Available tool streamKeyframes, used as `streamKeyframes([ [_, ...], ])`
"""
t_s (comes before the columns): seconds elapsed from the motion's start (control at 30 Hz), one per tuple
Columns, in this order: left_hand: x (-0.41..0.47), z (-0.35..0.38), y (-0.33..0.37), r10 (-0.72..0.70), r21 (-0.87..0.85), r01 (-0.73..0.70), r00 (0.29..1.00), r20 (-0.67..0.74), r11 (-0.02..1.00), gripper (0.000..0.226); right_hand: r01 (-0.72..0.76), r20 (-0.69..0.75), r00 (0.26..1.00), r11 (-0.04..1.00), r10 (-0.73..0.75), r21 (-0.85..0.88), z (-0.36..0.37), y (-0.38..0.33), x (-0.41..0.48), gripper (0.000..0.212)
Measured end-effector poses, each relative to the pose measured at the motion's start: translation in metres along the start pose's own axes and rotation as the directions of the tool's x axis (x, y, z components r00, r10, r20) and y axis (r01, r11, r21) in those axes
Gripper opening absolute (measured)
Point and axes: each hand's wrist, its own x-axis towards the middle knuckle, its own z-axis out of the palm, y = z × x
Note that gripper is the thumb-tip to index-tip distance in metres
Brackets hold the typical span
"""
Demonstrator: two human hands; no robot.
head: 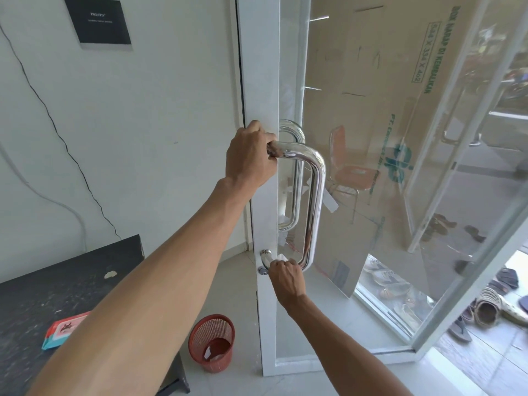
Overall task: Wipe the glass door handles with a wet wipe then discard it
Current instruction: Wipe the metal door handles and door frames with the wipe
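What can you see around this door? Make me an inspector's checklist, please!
Surface: black table, scuffed, with a chipped spot.
Job's things: shiny door handle on the glass door; white wet wipe at the handle's lower end; wipes pack on the table; red basket on the floor, white scrap inside.
Clutter: shoes outside the door.
Hands: left hand grips the handle's top; right hand holds the wipe.
Cables: black cable and white cable run down the wall.
Surroundings: dark sign on the wall; cardboard behind the glass.
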Motion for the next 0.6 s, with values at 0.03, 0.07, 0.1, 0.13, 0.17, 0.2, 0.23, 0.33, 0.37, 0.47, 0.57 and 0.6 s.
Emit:
streamKeyframes([
  [0.03,0.000,0.000,0.000,0.000,0.000,0.000,1.000,-0.001,1.000,0.023,0.021,-0.001,1.000,1.000,-0.021,-0.004,-0.002,-0.002,0.002,0.019],
  [0.07,-0.001,0.000,0.000,0.001,-0.001,-0.001,1.000,-0.001,1.000,0.023,0.029,0.004,1.000,1.000,-0.029,-0.002,-0.007,-0.005,0.005,0.013],
  [0.1,-0.001,0.000,-0.001,0.002,-0.001,-0.002,1.000,-0.001,1.000,0.023,0.041,-0.015,0.999,0.999,-0.041,0.000,-0.012,-0.007,0.008,0.012],
  [0.13,-0.001,0.000,-0.001,0.003,-0.001,-0.003,1.000,-0.002,1.000,0.023,0.032,-0.026,0.999,0.999,-0.032,0.005,-0.013,-0.009,0.011,0.013],
  [0.17,-0.001,0.000,0.000,0.005,0.000,-0.005,1.000,-0.004,1.000,0.023,0.025,-0.032,0.999,1.000,-0.025,0.001,-0.012,-0.011,0.013,0.017],
  [0.2,-0.001,0.000,-0.001,0.007,0.002,-0.007,1.000,-0.003,1.000,0.023,0.021,-0.028,0.999,1.000,-0.021,0.002,-0.009,-0.013,0.015,0.022],
  [0.23,-0.001,0.000,-0.001,0.010,0.002,-0.010,1.000,-0.002,1.000,0.023,0.022,-0.040,0.999,1.000,-0.023,-0.015,-0.004,-0.014,0.015,0.029],
  [0.33,-0.002,-0.001,-0.001,0.013,-0.010,-0.013,1.000,-0.001,1.000,0.021,0.063,-0.032,0.997,0.994,-0.066,-0.086,0.014,-0.005,0.007,0.044],
  [0.37,-0.002,-0.001,-0.001,0.012,-0.013,-0.012,1.000,0.001,1.000,0.021,0.086,-0.063,0.993,0.987,-0.096,-0.137,0.022,0.001,0.003,0.044],
  [0.47,-0.002,-0.002,-0.001,0.009,-0.019,-0.009,1.000,0.004,1.000,0.021,0.148,-0.211,0.952,0.939,-0.220,-0.310,0.030,0.025,-0.005,0.040],
  [0.57,-0.003,-0.003,0.000,0.011,-0.020,-0.011,1.000,0.004,1.000,0.021,0.271,-0.295,0.858,0.859,-0.420,-0.434,0.031,0.061,-0.012,0.028],
  [0.6,-0.003,-0.003,0.000,0.011,-0.021,-0.011,1.000,0.009,1.000,0.021,0.317,-0.306,0.817,0.824,-0.488,-0.469,0.028,0.074,-0.014,0.025],
])
